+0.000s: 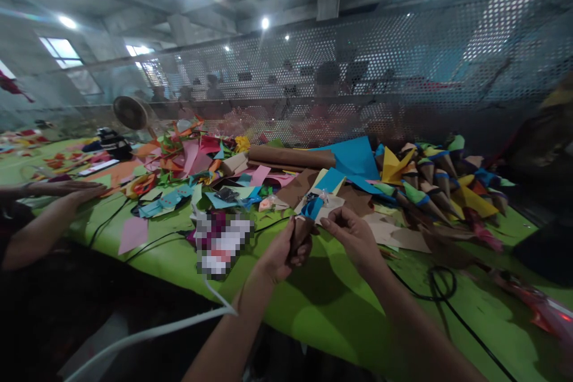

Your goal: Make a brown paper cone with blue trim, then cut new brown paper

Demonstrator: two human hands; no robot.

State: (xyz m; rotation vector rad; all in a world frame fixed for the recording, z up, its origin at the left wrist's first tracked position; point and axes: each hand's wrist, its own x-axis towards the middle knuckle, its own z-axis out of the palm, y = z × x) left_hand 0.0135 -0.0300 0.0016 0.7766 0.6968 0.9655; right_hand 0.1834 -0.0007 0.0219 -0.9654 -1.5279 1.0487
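Note:
Over the table's front part, my left hand point(284, 256) is closed round a piece of brown paper point(302, 233), which looks rolled or folded. My right hand point(353, 236) is beside its upper edge, thumb and fingertips pinched together; whatever lies between them is too small to make out. Just beyond both hands are a blue strip point(312, 208) and pale paper pieces, and I cannot tell whether the strip touches the brown paper. To the right lies a pile of brown paper cones point(425, 182) with blue bands and green tops.
A blurred phone-like object point(226, 248) with a white cable lies left of my hands. Black cables point(441, 286) and a translucent pink tool with a red light point(546, 307) are at right. Another person's hands point(80, 191) rest at left. Perforated metal screen point(286, 83) stands behind.

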